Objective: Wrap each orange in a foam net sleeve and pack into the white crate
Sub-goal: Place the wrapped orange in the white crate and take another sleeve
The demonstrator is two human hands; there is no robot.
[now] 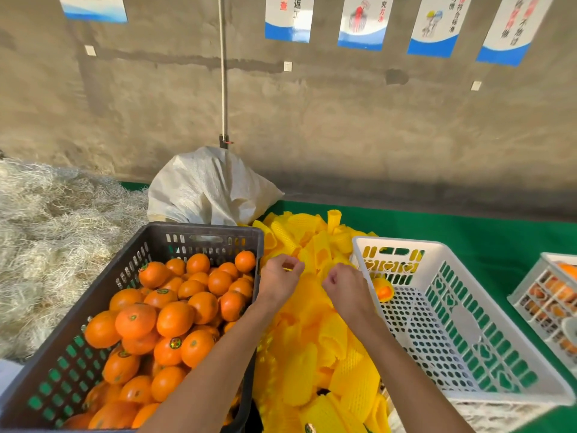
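A dark grey crate point(199, 234) on the left holds several loose oranges point(175, 317). A heap of yellow foam net sleeves point(312, 332) lies between it and the white crate point(443, 254) on the right. One sleeved orange point(384, 290) rests in the white crate's far left corner. My left hand point(279, 279) and my right hand point(345, 284) hover over the heap, both with fingers curled, pinching a yellow sleeve point(309, 264) between them.
A white woven sack point(209, 189) stands behind the dark crate, against a concrete wall. Pale straw-like fibre point(53, 239) is piled at the left. A second white crate point(549, 295) with wrapped fruit sits at the far right on the green table cover point(468, 232).
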